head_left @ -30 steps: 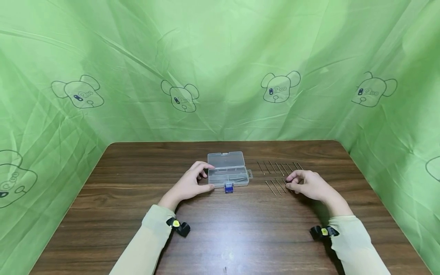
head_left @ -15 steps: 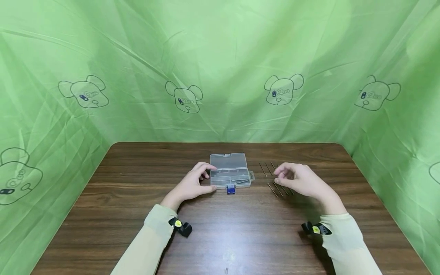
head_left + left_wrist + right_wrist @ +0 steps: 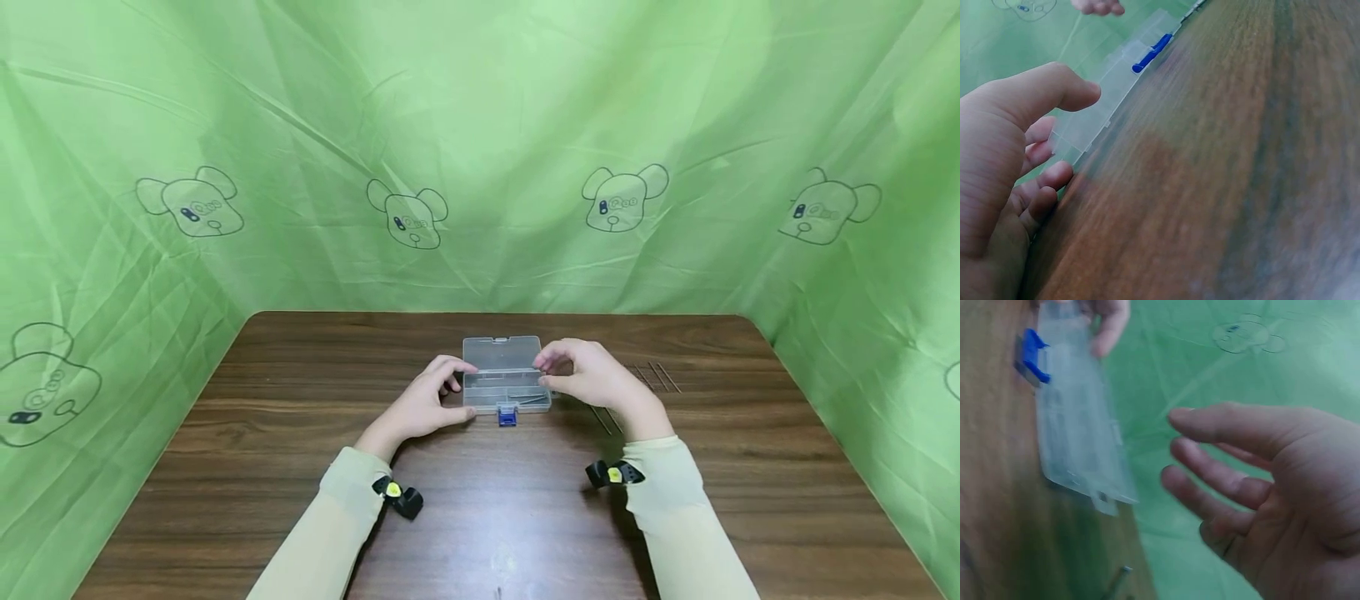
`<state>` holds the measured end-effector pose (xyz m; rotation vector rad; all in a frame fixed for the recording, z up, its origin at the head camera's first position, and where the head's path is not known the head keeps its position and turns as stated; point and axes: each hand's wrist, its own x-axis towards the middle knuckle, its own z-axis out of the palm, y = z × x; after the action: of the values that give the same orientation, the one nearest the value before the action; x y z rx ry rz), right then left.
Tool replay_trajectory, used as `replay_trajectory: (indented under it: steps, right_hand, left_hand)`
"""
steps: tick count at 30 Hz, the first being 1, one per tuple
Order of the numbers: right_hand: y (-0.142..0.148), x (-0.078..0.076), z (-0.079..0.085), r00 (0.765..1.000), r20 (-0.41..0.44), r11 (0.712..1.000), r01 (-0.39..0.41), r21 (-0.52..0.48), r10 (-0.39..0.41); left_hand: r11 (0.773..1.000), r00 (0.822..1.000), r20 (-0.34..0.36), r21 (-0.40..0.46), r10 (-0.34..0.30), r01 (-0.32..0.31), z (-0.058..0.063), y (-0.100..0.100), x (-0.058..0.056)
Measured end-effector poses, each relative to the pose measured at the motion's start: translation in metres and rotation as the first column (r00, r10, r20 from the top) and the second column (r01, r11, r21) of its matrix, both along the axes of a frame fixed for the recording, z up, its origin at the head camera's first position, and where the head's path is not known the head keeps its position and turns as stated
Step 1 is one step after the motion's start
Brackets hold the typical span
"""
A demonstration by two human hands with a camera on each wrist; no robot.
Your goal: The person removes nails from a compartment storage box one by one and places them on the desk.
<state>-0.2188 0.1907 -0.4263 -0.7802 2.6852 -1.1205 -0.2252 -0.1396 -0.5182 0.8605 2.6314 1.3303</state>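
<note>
A clear plastic compartment box (image 3: pixel 501 352) with a blue latch (image 3: pixel 507 417) lies unfolded on the table, its lid tipped back. Thin metal nails (image 3: pixel 528 398) rest in a front compartment. My left hand (image 3: pixel 422 404) holds the box's left end, thumb at the front corner and fingers curled at the far side. Over the box's right end is my right hand (image 3: pixel 592 379), thumb and fingers drawn together. In the right wrist view the thumb of that hand (image 3: pixel 1297 475) covers the index fingertip, so I cannot tell whether a nail is pinched there.
To the right of the box, several nails (image 3: pixel 665 377) lie slanted in a back row, partly hidden by the right hand. More nails (image 3: pixel 604 420) lie in a front row under the right wrist. Green cloth (image 3: pixel 495 250) hangs beyond the wooden table (image 3: pixel 337 350).
My right hand has swept left from the nails to the box's right end. My left hand stays at the box's left end. The head view has shifted slightly.
</note>
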Motion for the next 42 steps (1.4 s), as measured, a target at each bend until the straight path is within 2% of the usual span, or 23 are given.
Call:
replay_trajectory:
  steps: [6,10,13,18,24,33,42]
  right_hand:
    - [-0.007,-0.004,-0.026,0.995,-0.085,0.998,-0.049,0.035,0.052]
    - [-0.011,-0.006,-0.035,0.989,-0.109,0.994,-0.087,0.072,0.095]
    - [-0.013,-0.006,-0.035,0.987,-0.121,0.990,-0.098,0.097,0.110]
    - [-0.018,-0.006,-0.036,0.971,-0.191,0.978,-0.110,0.176,0.143]
    - [-0.021,-0.006,-0.038,0.965,-0.220,0.961,-0.085,0.262,0.145]
    - [-0.025,-0.004,-0.038,0.972,-0.214,0.957,-0.032,0.289,0.097]
    - [-0.025,-0.002,-0.037,0.978,-0.186,0.960,-0.037,0.279,0.092]
  left_hand:
    - [1.000,1.000,0.005,0.001,0.007,-0.007,-0.001,0.002,0.000]
    - [1.000,1.000,0.007,0.004,0.009,-0.009,0.001,0.001,0.000]
    - [1.000,1.000,0.007,0.004,0.009,-0.009,0.002,0.000,0.001]
    - [1.000,1.000,0.004,-0.001,0.010,-0.010,0.005,0.000,0.002]
    - [1.000,1.000,0.000,-0.010,0.005,-0.005,0.005,0.000,0.003]
    - [1.000,1.000,-0.009,-0.009,0.005,-0.005,0.004,0.002,0.001]
    - [1.000,1.000,-0.011,-0.012,-0.002,0.001,0.004,0.001,0.002]
